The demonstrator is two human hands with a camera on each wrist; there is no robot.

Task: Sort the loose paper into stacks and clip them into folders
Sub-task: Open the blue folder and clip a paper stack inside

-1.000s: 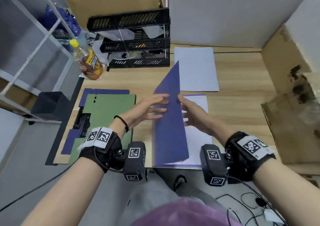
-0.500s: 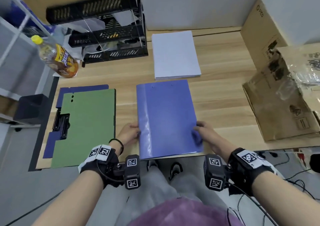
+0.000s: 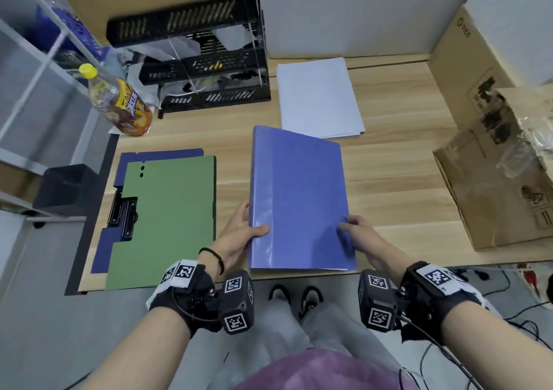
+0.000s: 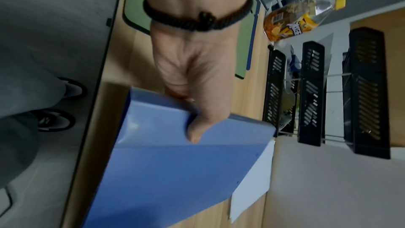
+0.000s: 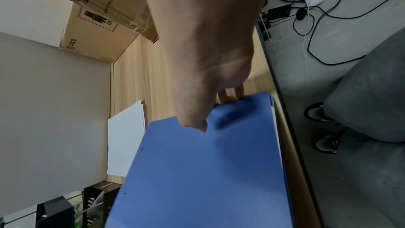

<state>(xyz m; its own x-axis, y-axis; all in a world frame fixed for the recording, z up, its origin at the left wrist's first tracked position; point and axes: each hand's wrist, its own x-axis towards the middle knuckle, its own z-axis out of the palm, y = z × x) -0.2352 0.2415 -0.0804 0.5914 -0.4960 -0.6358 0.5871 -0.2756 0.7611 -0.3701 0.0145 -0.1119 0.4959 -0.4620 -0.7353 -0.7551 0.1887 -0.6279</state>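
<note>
Both hands, left hand (image 3: 239,237) and right hand (image 3: 363,234), grip the blue folder (image 3: 299,198); cardboard box (image 5: 96,41) reads "PICO".

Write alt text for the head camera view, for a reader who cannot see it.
Both hands hold a closed blue folder at the near edge of a wooden desk: the left hand grips its spine side, the right hand its opposite edge. A green folder lies to the left, and a white paper stack lies behind.

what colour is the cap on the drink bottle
Yellow; the bottle cap shows best in the head view.
</note>
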